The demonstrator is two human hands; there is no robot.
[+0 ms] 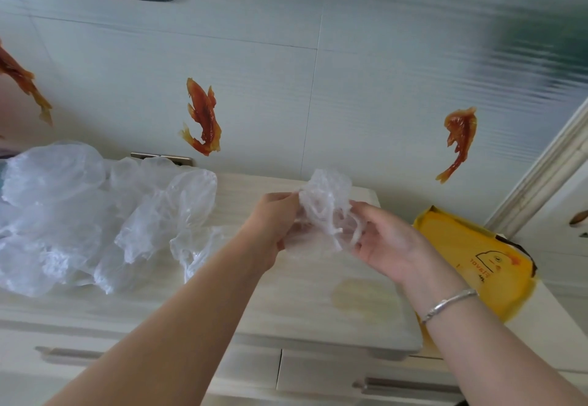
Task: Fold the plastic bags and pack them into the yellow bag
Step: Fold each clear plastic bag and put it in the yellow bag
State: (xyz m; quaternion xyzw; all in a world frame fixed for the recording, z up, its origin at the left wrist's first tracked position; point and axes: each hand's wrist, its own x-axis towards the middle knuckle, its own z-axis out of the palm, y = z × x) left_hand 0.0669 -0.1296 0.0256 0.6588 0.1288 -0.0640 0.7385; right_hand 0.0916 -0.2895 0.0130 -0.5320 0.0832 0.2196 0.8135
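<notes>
A crumpled clear plastic bag (324, 205) is held up above the cabinet top between both hands. My left hand (275, 225) grips its left side with curled fingers. My right hand (385, 240) holds its right side, palm up, with a strip of the bag looped over the fingers. A loose pile of several clear plastic bags (95, 214) lies on the left part of the cabinet top. The yellow bag (471, 259), printed with a duck figure, stands open at the cabinet's right end.
The pale wooden cabinet top (302, 303) has drawers with bar handles (410, 386) along its front. Behind it is a tiled wall with orange fish stickers (203, 117). A white door frame (547, 176) rises at the right.
</notes>
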